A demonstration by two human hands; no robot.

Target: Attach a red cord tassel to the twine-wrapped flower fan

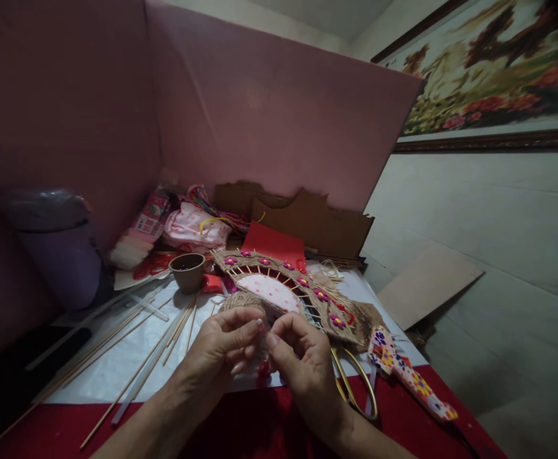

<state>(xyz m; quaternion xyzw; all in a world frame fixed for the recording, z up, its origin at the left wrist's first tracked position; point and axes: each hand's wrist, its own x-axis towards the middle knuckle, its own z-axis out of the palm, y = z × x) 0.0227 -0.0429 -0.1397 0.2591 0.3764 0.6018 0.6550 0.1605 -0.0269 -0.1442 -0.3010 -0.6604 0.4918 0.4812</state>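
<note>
Both hands meet low over the tabletop (116, 363). The left hand (221, 347) has its grip pinched shut, thumb to forefinger, and the right hand (302, 357) is pinched the same way, their fingertips almost touching. Whatever they're nipping is too small to tell. A small red piece (263, 370) peeks out just beneath, with the jute twine ball (240, 299) right behind.

cup (187, 271) left of woven fan (302, 290), sticks (164, 344) before cup, scissors (355, 382) before fan, cardboard (307, 220) behind
</note>
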